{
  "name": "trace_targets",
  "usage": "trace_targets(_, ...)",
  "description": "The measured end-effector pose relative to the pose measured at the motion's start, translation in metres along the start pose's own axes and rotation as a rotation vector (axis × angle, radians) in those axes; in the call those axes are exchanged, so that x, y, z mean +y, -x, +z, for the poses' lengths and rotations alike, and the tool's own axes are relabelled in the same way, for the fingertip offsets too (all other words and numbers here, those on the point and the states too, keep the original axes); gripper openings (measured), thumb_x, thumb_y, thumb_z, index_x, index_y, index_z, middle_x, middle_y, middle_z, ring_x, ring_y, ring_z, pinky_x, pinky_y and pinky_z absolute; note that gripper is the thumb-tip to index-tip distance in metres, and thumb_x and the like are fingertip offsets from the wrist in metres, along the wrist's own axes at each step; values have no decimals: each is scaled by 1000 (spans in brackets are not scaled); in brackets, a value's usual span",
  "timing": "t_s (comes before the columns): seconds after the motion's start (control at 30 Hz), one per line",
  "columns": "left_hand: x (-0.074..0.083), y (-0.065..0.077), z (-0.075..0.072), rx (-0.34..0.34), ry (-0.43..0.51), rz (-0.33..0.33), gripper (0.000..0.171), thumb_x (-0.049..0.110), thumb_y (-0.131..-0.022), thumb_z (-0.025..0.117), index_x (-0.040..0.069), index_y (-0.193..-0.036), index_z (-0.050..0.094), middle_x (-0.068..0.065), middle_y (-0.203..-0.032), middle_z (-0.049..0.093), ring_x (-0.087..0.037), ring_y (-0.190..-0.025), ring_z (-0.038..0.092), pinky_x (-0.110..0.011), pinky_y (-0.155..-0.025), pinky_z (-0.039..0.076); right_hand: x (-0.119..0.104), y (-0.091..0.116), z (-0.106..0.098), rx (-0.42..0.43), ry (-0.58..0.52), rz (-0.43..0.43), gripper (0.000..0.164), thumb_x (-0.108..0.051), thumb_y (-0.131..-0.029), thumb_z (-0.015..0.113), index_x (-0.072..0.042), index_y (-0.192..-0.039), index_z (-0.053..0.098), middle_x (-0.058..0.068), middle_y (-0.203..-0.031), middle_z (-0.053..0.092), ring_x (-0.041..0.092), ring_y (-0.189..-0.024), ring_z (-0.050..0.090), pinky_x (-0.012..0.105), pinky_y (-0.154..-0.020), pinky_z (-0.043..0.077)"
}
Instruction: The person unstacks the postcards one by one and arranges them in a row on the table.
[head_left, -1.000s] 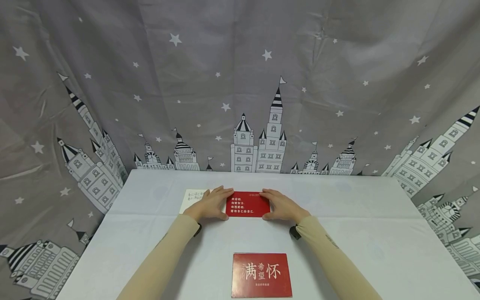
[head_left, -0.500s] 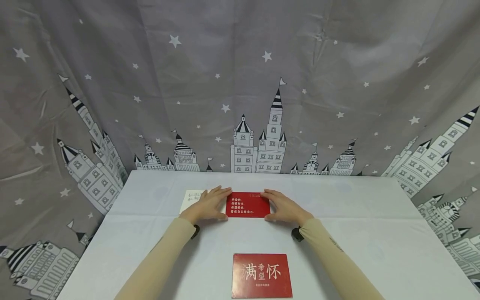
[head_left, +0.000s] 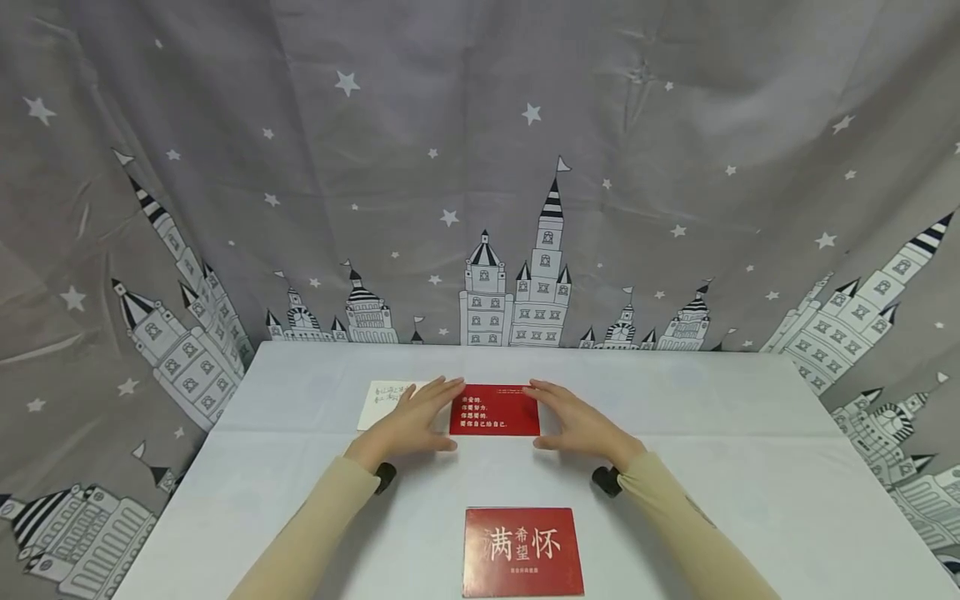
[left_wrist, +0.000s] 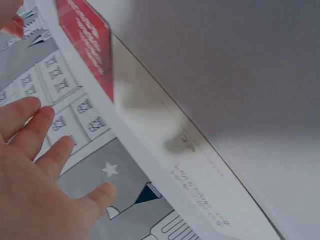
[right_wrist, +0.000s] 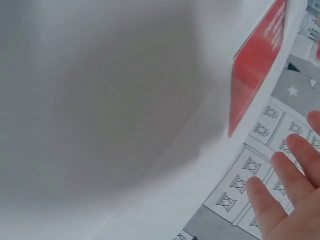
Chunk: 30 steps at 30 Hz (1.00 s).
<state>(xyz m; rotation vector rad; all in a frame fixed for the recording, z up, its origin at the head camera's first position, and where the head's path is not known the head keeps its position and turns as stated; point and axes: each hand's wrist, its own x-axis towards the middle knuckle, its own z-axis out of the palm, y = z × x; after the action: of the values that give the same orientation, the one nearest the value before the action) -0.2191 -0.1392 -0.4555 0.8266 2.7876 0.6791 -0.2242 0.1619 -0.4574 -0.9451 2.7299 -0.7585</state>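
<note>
A red card (head_left: 495, 400) with white handwriting-style lettering lies flat near the back of the table, its left edge against a cream card (head_left: 381, 407) with thin script. My left hand (head_left: 408, 427) is over the cream card, hiding part of it, its fingers loosely spread at the red card's left end. Opposite it, my right hand (head_left: 583, 427) is by the right end, thumb and fingers apart. Both wrist views show relaxed fingers with nothing in them. In the right wrist view the red card (right_wrist: 252, 75) sits beyond the right hand (right_wrist: 290, 200).
Another red card (head_left: 558, 575), printed with large white characters, lies near the front of the white table (head_left: 720, 475). A grey curtain (head_left: 675, 183) with stars and castles hangs behind the table and down both sides. Each wrist wears a small black device.
Both hands have eased off the red card's ends, drawing apart and slightly toward the body, with thumbs lower. The cards have stayed in place.
</note>
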Motion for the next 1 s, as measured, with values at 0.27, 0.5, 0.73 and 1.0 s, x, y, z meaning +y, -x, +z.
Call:
trace_targets(0.27,12,16,-1,38,36,36,91,30,-76,79,7,-149,32,-7,-155,27,-30,-143,16,-62,-110,7,-11,17,-2,24,5,-45,79,-26,-81,76,-9,-147,37,12,-152,30,32,-137,29,50,-106,34)
trace_targets(0.5,24,27,-2,41,69,68,91,29,-77,79,7,-150,30,-8,-155,26,-30,-143,15,-58,-112,6,-19,29,-3,32,-1,-43,78,-27,-81,76,-11,-147,38,13,-152,29,31,-138,28,50,-105,35)
trace_targets(0.73,38,36,3,53,104,136,92,27,-76,80,6,-150,29,-9,-155,27,-32,-142,18,-59,-112,8,-27,41,-4,50,1,-53,77,-27,-81,76,-11,-147,38,12,-153,29,32,-137,30,51,-104,37)
trace_targets(1.0,54,50,8,63,100,194,93,29,-75,81,4,-149,31,-11,-154,28,-30,-141,21,-61,-111,10,-36,56,-4,65,2,-66,77,-28,-82,75,-11,-147,38,10,-154,27,31,-138,30,51,-102,38)
